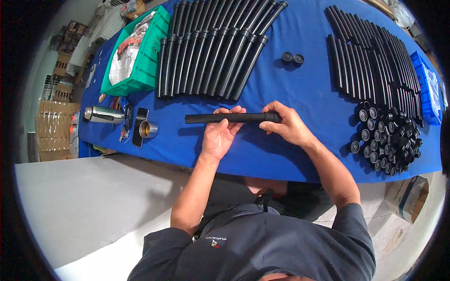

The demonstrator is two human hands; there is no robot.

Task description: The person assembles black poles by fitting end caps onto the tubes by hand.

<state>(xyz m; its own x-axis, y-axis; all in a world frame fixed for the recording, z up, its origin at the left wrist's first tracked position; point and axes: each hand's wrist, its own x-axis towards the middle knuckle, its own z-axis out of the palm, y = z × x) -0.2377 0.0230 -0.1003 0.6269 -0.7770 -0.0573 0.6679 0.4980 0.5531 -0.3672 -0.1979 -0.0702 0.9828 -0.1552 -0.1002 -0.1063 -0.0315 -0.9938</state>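
A black tube [197,119] lies level across both hands, above the blue tablecloth. My left hand [221,133] is palm up beneath its middle, thumb in front and fingers behind, closed round it. At the tube's right end, my right hand [288,124] wraps its fingers over a wider black cap [270,117]. Part of that cap is hidden by the fingers. Beyond the hands, two loose round black caps [293,58] sit side by side on the cloth. Rows of capped black tubes [206,61] are laid out at the back left.
A green crate [152,56] with paper stands back left. Near it are a steel flask [104,114], a phone [139,126] and a metal cup [148,129]. Thinner black tubes [361,61] and a heap of caps [386,140] lie right, beside a blue bin [425,89].
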